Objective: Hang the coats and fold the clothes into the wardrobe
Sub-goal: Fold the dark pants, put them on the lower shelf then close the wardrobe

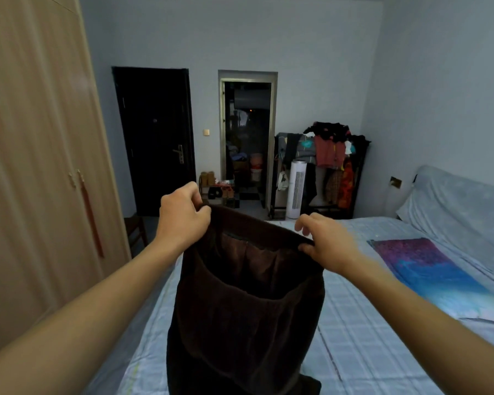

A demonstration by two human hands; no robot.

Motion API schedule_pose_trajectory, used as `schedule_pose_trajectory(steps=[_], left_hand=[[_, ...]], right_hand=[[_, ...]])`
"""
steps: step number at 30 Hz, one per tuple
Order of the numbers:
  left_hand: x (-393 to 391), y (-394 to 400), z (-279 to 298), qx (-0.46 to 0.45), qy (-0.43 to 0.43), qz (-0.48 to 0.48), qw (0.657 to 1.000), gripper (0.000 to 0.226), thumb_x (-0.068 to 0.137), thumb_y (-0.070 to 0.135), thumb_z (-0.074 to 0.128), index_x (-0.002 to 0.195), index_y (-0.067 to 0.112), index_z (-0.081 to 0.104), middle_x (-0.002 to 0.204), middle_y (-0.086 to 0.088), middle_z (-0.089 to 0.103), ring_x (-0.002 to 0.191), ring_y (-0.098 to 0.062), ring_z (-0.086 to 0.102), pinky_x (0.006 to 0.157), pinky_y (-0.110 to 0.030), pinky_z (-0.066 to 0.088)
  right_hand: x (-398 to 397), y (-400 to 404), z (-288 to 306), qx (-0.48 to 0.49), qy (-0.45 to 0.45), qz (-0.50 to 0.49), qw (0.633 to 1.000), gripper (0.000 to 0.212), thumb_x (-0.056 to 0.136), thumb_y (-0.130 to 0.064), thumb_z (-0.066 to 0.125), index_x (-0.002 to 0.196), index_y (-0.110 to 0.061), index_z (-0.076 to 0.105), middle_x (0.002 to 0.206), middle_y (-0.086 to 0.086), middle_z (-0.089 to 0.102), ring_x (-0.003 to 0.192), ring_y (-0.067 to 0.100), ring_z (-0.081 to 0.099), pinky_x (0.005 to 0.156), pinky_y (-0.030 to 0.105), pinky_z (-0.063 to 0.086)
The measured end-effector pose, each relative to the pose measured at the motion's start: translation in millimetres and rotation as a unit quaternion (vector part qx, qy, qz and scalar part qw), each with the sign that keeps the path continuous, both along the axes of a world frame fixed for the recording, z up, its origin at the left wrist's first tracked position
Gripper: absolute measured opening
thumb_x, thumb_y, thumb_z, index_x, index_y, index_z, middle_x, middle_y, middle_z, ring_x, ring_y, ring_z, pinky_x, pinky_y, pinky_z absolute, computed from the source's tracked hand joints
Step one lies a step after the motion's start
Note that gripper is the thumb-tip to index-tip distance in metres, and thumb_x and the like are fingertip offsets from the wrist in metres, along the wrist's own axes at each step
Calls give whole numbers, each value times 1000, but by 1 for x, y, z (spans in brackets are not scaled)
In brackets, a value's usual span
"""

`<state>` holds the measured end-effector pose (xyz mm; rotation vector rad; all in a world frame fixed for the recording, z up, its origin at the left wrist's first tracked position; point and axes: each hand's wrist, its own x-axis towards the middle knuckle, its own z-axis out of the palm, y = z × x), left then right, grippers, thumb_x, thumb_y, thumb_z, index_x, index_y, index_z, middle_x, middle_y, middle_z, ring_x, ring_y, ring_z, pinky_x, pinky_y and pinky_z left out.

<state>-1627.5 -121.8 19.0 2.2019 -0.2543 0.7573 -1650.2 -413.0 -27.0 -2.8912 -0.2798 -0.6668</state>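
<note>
Both hands held a dark brown fleece-lined pair of trousers [248,303] up by the waistband over the near-left part of the bed with the pale blue checked sheet [362,337]: left hand [183,215] grip clenched on the left end of the band, right hand [328,240] pinching the right end between thumb and fingers. Legs hung down, touching the bed's near edge. Light wood-grain wardrobe [37,166] stood at left, doors closed; purple-blue patterned cloth [428,269] lay along the bed's right side.
</note>
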Motion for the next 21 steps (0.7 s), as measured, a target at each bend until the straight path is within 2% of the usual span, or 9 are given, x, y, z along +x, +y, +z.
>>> schedule_pose_trajectory(steps=[3,6,8,11,15,18,21], left_hand=[[5,1,-3,-36,11,26,999,9,82,2,61,78,3,53,71,-17,60,62,-24,56,52,-30,42],[9,5,-3,-75,12,45,996,6,81,2,58,78,2,53,70,-12,57,60,-18,51,52,-29,40],[8,8,-2,-80,8,45,996,7,81,1,59,78,4,53,70,-9,56,60,-17,50,52,-29,40],[6,21,-2,-29,10,41,999,13,81,2,62,77,11,54,74,-6,60,66,-18,57,55,-31,45],[5,53,-3,138,6,74,988,26,77,6,67,72,27,52,75,3,58,75,-22,59,61,-32,43],[-2,62,-4,236,2,89,968,27,77,6,65,72,26,48,77,3,55,78,-26,57,62,-36,43],[-3,70,2,262,-2,66,963,27,75,3,64,73,23,46,80,1,52,78,-25,54,62,-37,40]], right_hand=[[0,14,-29,12,91,-91,992,44,79,-18,73,116,-24,49,109,-1,56,95,23,60,72,36,50],[0,28,-62,104,185,-118,970,32,78,-12,69,103,-21,52,98,2,58,86,23,61,66,36,53],[3,32,-73,145,199,-120,962,22,78,-6,66,96,-17,58,91,3,58,80,22,62,63,35,54],[10,27,-68,183,150,-129,963,21,74,2,61,84,-16,61,84,4,61,82,27,65,63,32,52],[16,8,-28,211,20,-140,967,28,68,9,61,81,-15,68,86,11,66,90,33,64,71,30,48],[14,3,9,178,-90,-106,974,31,69,14,61,85,-10,72,93,12,60,84,29,58,73,30,45],[13,4,33,177,-153,-76,969,31,71,16,60,84,-10,72,89,4,54,79,21,52,70,26,41]])
